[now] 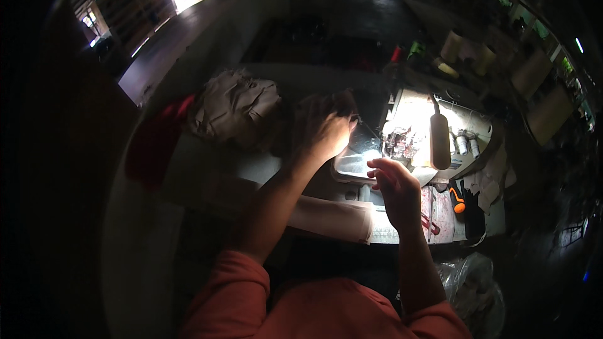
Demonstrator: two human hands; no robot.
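My left hand (331, 135) reaches forward over the table, left of a lit sewing machine (433, 127). Its fingers are closed on a dim, brownish fabric piece (314, 108), slightly blurred. Just in front of the machine's needle area, my right hand (397, 183) hovers with bent fingers apart and nothing in them. Between the hands lies the machine's smooth work plate (352, 168). A long pale fabric strip (330, 216) lies along the near table edge, below both hands.
A crumpled fabric pile (235, 105) sits at the left beside red cloth (157, 144). Right of my right hand are red-handled scissors (431, 221) and an orange-and-black tool (456, 199). Thread cones (451, 47) stand behind the machine; a clear plastic bag (474, 292) is at lower right.
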